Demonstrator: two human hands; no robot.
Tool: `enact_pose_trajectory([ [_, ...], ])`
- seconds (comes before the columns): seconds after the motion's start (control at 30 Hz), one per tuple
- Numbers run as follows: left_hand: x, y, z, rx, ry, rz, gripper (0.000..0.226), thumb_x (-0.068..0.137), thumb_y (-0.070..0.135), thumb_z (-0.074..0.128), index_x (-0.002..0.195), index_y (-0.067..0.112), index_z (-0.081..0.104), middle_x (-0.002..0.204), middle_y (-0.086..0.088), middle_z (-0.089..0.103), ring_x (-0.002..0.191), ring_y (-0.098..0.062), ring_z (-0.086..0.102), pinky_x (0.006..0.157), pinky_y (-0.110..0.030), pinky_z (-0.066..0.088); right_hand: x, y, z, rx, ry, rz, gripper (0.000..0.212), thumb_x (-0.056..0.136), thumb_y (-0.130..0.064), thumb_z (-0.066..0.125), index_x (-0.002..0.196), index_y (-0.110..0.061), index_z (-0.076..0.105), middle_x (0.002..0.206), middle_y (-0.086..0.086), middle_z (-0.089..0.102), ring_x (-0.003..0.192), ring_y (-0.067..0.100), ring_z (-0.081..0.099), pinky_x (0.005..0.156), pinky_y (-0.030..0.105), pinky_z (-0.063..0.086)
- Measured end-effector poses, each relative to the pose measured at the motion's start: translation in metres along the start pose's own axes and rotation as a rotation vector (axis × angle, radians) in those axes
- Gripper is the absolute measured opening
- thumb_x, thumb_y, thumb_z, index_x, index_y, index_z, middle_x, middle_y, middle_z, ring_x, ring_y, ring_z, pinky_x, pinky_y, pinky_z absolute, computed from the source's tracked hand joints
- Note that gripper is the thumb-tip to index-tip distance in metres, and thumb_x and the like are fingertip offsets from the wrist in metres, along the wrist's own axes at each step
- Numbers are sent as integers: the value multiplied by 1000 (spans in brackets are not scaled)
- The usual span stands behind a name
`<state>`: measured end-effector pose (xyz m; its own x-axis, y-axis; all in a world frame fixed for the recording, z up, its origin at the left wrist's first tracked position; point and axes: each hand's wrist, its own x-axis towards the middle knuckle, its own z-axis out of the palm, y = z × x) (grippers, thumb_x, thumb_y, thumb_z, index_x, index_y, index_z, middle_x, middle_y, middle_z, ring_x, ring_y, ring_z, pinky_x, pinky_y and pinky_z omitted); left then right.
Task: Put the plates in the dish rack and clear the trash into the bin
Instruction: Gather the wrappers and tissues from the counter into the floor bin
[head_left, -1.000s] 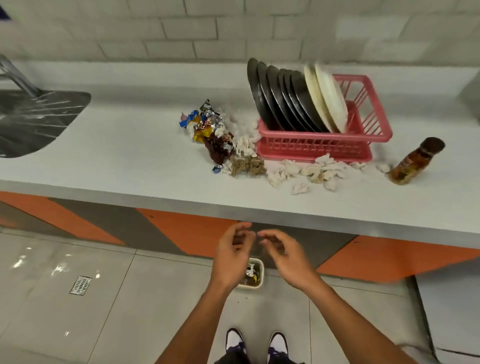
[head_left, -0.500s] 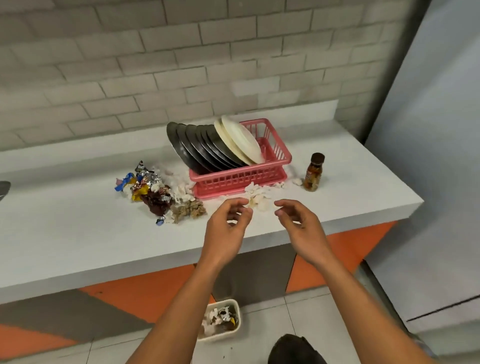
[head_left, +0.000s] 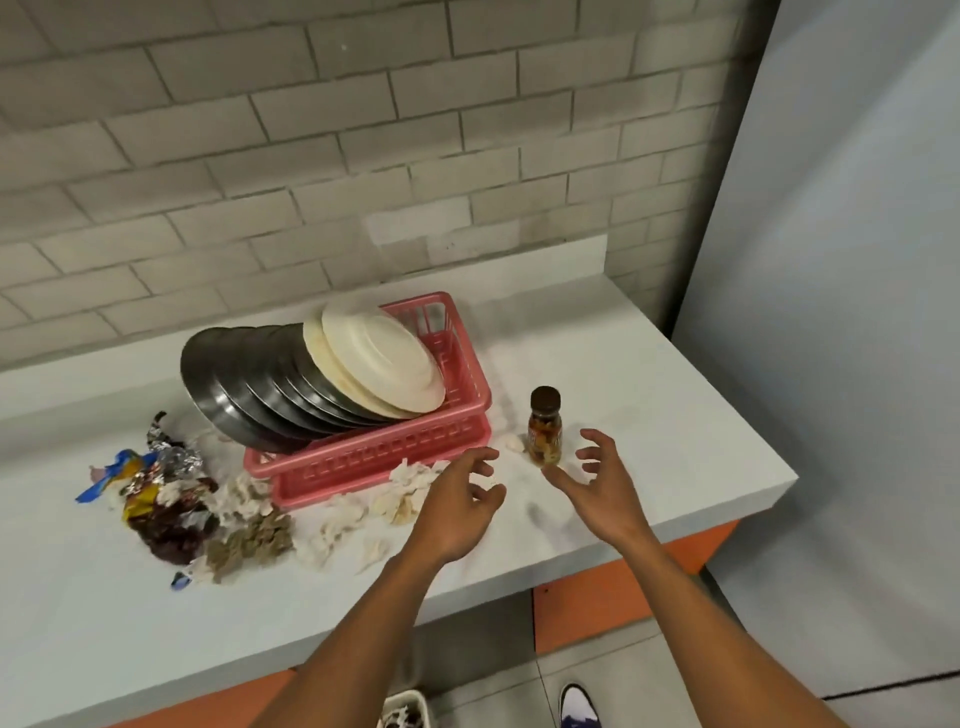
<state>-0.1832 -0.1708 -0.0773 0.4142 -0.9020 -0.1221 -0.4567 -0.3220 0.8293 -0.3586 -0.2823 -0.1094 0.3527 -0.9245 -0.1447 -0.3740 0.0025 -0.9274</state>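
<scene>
Pink lattice plastic dish rack (head_left: 395, 462) holds round metal and cream plates (head_left: 384, 364). Crumpled tissue (head_left: 343, 519) and foil wrappers (head_left: 171, 460) litter the surface (head_left: 649, 415) on its near-left side. My left hand (head_left: 457, 509) and right hand (head_left: 602, 488) hover with fingers loosely spread, both empty.

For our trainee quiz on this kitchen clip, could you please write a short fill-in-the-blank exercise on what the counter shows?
1. The pink dish rack holds dark metal plates and ____ cream plates.
2. The brown-capped bottle stands to the ____ of the rack.
3. The left hand and right hand hover over the counter, holding ____.
4. The small bin stands on the ____.
Missing words: two; right; nothing; floor.
</scene>
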Motion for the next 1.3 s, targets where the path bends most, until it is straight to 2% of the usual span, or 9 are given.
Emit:
enact_pose_trajectory([
  [0.1,49,-5,20,172,-43,-16,54,93,20,65,141,33,46,135,3,55,95,-16,67,90,-30,52,42,4,-1,-30,-72,-45,90,75,-47,87,146,-27,37,130,-5,49,117,14,52,94,26,43],
  [0.17,78,-7,31,285,-84,-29,61,93,16,63,148,30,40,148,-2,47,119,-23,59,103,-34,45,66,9,1,-72,-131,-52,97,72,-50,88,149,-25,35,136,-7,45,122,12,48,100,29,43],
  [0.27,109,-11,45,414,-131,-44,64,92,11,60,151,24,38,150,-8,44,138,-27,44,111,-34,37,92,16,9,-105,-206,-60,99,63,-59,89,144,-26,42,135,-8,56,121,11,57,102,37,51],
  [0.37,130,-16,58,472,-140,-45,59,88,10,61,144,23,48,138,-10,53,127,-29,53,105,-35,43,108,27,17,-125,-255,-98,77,63,-61,89,127,-31,57,115,-11,71,106,8,69,91,39,58],
  [0.5,140,-16,65,581,-143,-10,39,90,10,57,129,17,56,123,-10,54,110,-32,59,92,-40,50,107,26,17,-128,-231,-91,63,75,-40,88,129,-28,56,120,-9,68,109,12,66,95,31,53],
  [0.67,141,-12,63,659,-107,-11,26,98,25,55,121,17,63,115,-10,59,105,-33,61,87,-40,49,102,19,7,-107,-225,-80,58,77,-49,84,125,-27,58,113,-12,69,103,9,65,90,27,52],
  [0.87,93,-8,37,338,133,-25,33,92,35,68,121,19,69,111,1,70,98,-16,63,84,-27,47,75,-5,-11,-9,-224,-86,44,83,-36,82,119,-36,56,108,-20,66,101,-4,61,80,19,45],
  [1.13,-45,-40,-29,-21,266,-131,31,90,47,69,119,35,64,102,14,65,73,-7,70,73,-37,61,-21,-37,44,132,-418,-60,58,76,-25,89,122,-30,54,114,-12,68,101,-7,63,77,10,49],
  [1.3,-138,-78,-68,-98,349,-202,29,92,43,69,119,33,64,102,18,64,77,-2,69,70,-21,55,-104,-42,95,136,-524,-13,47,82,-32,82,121,-27,57,112,-14,69,96,-13,63,76,6,46],
])
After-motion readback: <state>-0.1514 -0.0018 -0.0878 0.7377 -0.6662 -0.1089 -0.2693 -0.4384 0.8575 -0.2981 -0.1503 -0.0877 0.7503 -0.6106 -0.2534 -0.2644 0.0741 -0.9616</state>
